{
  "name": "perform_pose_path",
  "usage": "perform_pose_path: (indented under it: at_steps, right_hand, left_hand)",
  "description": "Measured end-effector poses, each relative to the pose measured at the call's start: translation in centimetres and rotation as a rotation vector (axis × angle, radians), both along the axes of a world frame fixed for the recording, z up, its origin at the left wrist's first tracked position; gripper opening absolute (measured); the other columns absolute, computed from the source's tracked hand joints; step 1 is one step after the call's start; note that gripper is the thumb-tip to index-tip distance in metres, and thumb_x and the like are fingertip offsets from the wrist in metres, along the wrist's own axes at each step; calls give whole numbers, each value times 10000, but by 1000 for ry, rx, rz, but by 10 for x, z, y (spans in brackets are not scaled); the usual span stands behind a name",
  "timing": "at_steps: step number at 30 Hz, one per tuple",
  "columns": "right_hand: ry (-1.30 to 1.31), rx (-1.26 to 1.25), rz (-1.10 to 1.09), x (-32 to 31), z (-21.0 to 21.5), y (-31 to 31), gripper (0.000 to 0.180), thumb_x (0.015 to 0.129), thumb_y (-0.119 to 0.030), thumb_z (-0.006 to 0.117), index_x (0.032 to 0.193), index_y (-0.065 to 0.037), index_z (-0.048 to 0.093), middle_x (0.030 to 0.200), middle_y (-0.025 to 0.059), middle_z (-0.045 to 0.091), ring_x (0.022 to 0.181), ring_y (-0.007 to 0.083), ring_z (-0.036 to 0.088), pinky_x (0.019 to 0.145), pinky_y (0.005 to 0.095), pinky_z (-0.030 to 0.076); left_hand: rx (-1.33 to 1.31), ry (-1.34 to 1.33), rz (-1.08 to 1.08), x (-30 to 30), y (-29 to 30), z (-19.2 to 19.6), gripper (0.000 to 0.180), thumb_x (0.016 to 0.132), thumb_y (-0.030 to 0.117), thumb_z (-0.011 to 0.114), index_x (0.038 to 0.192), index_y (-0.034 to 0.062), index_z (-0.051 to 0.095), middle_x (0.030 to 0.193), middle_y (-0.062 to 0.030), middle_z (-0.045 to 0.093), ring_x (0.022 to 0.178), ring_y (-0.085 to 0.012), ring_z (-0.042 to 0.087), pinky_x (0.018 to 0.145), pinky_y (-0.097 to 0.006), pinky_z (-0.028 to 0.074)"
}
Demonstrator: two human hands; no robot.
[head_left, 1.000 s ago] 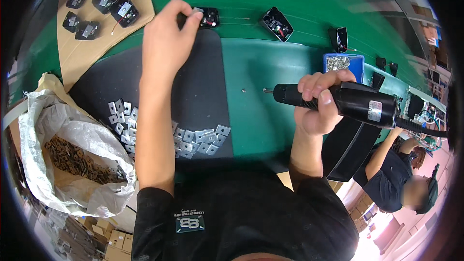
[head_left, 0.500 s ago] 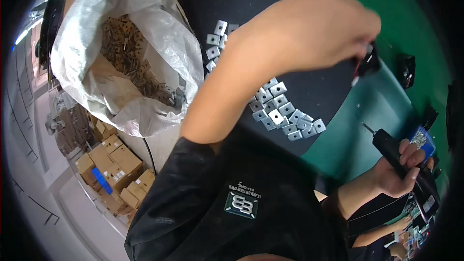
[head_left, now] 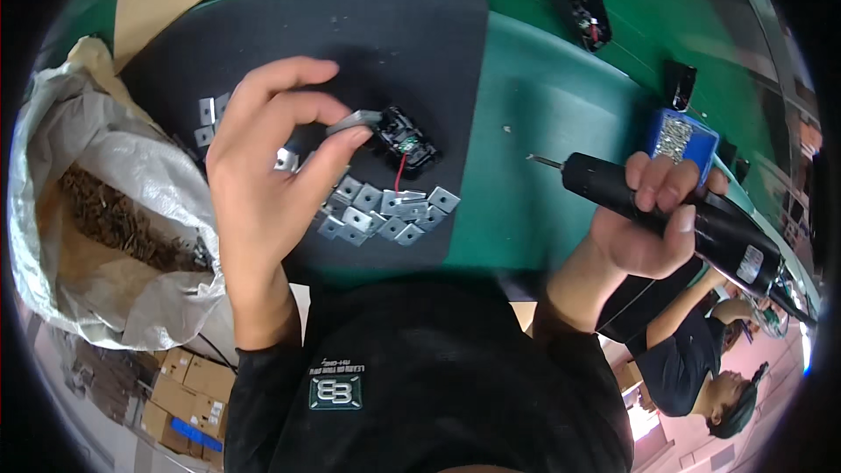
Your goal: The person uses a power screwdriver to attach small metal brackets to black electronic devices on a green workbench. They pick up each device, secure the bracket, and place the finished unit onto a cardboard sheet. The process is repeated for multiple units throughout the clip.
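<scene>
My left hand (head_left: 254, 153) pinches a small silver metal plate (head_left: 354, 121) between thumb and forefinger. The plate is at the near-left edge of a black plastic housing (head_left: 410, 142) that lies on the dark mat; I cannot tell whether they touch. Inside the housing shows a bit of green circuit board, and a red wire trails out toward me. Below it lies a loose pile of square metal plates (head_left: 359, 217) with centre holes, partly behind my left hand. My right hand (head_left: 644, 232) grips a black electric screwdriver (head_left: 603, 184), its bit pointing left above the green surface.
A blue tray (head_left: 711, 142) of small screws stands beyond the screwdriver. Two more black housings (head_left: 589, 17) sit at the far right. On the left, a white sack (head_left: 140, 320) holds many metal pieces. Another person (head_left: 688, 355) works at lower right; cardboard boxes (head_left: 180, 390) are stacked lower left.
The view has turned. My left hand has let go of the black housing, which now lies on the mat, and has taken a metal plate. My right hand still holds the screwdriver.
</scene>
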State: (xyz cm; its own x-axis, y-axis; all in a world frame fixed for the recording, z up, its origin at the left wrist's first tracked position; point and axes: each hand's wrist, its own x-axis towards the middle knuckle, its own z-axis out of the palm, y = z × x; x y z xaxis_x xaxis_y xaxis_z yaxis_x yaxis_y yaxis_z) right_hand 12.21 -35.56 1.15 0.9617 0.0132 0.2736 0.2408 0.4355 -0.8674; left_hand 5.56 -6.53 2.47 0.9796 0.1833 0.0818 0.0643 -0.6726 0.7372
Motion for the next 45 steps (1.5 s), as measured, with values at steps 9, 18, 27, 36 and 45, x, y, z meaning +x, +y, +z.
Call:
perform_pose_path:
  at_steps: [9,18,27,36,45]
  right_hand:
    - [8,-38,-95,-3,1,7,474,804,-164,632,1247,-96,476,731,27,502,551,140,473,548,332,422]
    - [18,45,-29,-5,6,6,474,817,-152,643,1244,-90,447,745,29,508,572,146,487,564,335,436]
    - [6,95,37,-7,8,9,479,841,-151,635,1274,-95,437,761,26,510,594,142,492,585,328,426]
    - [-80,320,239,-6,33,13,474,887,-163,621,1322,-135,437,804,3,498,671,129,508,661,307,425]
    - [-15,358,337,-12,56,34,404,819,-148,689,1177,-103,509,779,-14,532,662,104,537,688,263,449]
  left_hand:
    - [155,-28,-90,-14,-25,-10,201,640,116,818,782,88,678,1144,-51,641,1061,-250,582,928,-403,351]
    - [162,-27,-69,-9,-26,-34,185,691,100,785,803,90,638,1072,-56,673,1041,-246,603,955,-430,347]
    - [-31,25,-7,-2,-27,-43,301,748,81,744,1033,70,652,1003,-78,684,945,-260,635,918,-367,398]
    - [-93,-156,-161,7,-23,-22,366,681,169,761,1022,60,681,1072,-42,684,975,-266,611,905,-381,381]
    - [111,-255,-333,-10,-53,-9,329,650,328,813,856,85,727,873,-2,714,809,-173,611,826,-359,365]
